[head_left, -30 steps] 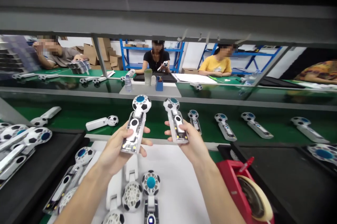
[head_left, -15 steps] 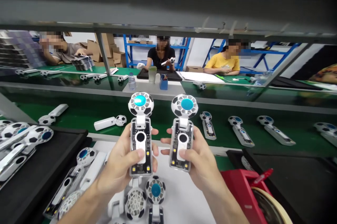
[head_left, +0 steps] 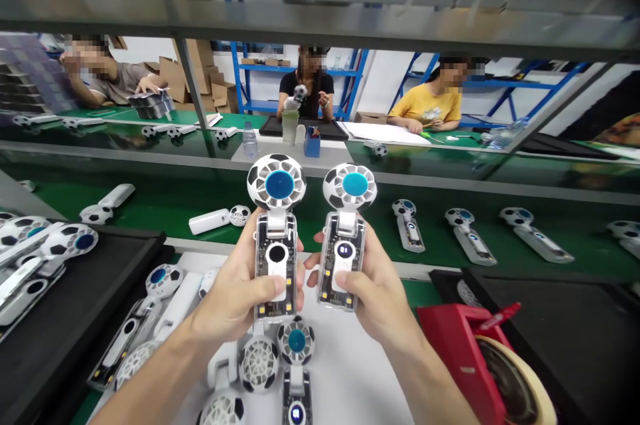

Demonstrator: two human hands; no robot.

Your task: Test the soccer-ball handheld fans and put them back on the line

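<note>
My left hand (head_left: 235, 298) grips the clear handle of a small hand-held fan (head_left: 276, 232) with a football-patterned head and a blue centre, thumb on its white button. My right hand (head_left: 373, 288) holds a second fan of the same kind (head_left: 345, 238) upright beside the first, thumb on its button; a small display on its handle is lit. Both fans stand upright and close together above a white sheet (head_left: 345, 372). More fans (head_left: 273, 365) lie on that sheet just under my hands.
A green conveyor belt (head_left: 165, 208) carries several more fans (head_left: 467, 242). Black trays with fans sit at the left (head_left: 45, 265); another black tray (head_left: 575, 325) is at the right. A red tape dispenser (head_left: 480, 365) stands at lower right. Three people sit across the line.
Both hands have drawn the two fans nearer to me and turned them upright, side by side. My thumbs now rest on the buttons, and the right fan's display has lit.
</note>
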